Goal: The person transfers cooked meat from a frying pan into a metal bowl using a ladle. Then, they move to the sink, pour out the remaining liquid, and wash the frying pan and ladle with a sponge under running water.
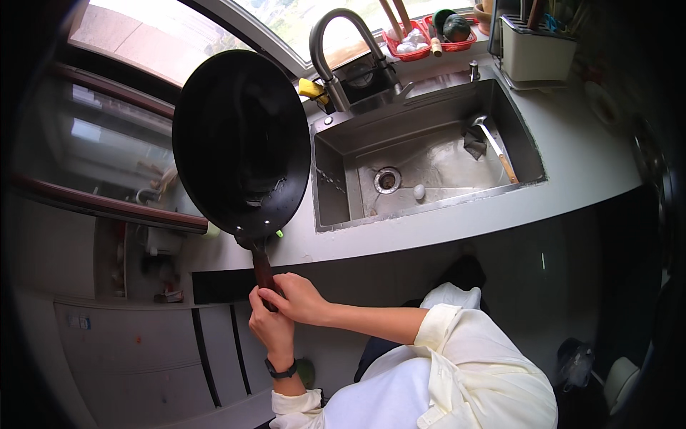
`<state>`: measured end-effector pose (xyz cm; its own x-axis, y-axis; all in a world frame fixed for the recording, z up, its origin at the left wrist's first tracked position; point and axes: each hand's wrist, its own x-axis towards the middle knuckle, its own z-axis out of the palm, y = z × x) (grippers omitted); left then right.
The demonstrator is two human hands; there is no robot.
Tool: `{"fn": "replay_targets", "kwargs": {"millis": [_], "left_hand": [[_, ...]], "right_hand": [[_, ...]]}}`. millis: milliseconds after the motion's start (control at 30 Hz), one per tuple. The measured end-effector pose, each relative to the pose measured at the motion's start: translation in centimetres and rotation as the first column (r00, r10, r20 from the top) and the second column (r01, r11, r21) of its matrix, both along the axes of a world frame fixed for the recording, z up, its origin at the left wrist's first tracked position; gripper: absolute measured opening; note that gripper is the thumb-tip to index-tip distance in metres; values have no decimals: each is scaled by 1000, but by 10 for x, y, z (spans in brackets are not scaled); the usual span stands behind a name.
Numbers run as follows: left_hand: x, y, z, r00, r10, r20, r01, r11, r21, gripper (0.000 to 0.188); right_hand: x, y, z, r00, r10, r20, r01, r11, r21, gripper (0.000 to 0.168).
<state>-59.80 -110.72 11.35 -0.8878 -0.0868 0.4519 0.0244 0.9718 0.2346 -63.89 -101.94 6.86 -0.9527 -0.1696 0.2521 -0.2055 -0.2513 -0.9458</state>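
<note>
A black wok [241, 139] is held up over the counter to the left of the sink, tilted so its inside shows, with some wet patches near the handle end. Both hands grip its dark wooden handle [263, 273]. My left hand [270, 324], with a black band on the wrist, closes around the lower end. My right hand [297, 300] overlaps it from the right. Beside the wok, the stainless steel sink [353, 217] holds a ladle with a wooden handle [496, 147], a dark cloth [474, 143] and a small white round object [419, 192] near the drain [387, 180].
A curved faucet [316, 51] rises behind the sink, with a yellow sponge or cloth [313, 90] beside it. Red baskets [415, 53] stand on the windowsill. A white knife holder [536, 53] is at the back right. A glass-fronted cabinet [107, 134] lies left of the wok.
</note>
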Motion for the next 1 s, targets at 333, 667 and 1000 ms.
{"fn": "replay_targets", "kwargs": {"millis": [333,667,1000], "left_hand": [[31,-6,-15,988,-140,65,125,972,201,32],[125,87,-17,796,-433,422,-14,685,728,17],[262,285,-60,388,-806,447,189,544,818,16]], "right_hand": [[38,4,-10,993,-106,60,100,991,83,39],[151,103,-34,955,-177,236,157,982,103,46],[358,318,-65,767,-588,257,525,805,276,50]]}}
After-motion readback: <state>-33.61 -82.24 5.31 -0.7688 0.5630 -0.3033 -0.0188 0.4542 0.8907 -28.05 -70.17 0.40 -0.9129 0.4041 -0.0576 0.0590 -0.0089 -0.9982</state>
